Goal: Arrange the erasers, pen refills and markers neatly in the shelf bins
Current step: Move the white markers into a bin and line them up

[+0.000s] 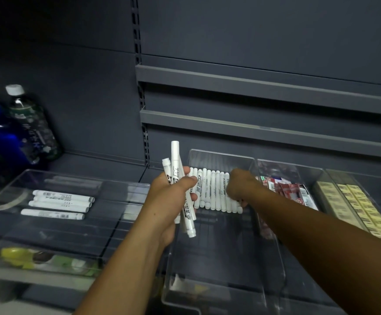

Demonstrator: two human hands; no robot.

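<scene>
My left grip [173, 196] holds three markers [175, 160], as far as I can count, upright at the middle bin's [221, 153] left edge. Inside, a row [210, 189] of about a dozen lies toward the back wall, with open floor in front. My right grip [241, 189] rests on the row's right end; I cannot tell its hold. Four loose markers [60, 203] lie in the left bin [71, 176].

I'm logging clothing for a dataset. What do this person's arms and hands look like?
The left hand and the right hand are bare: no gloves, rings or watch show. Both forearms are bare too, with no sleeve in view.
</scene>
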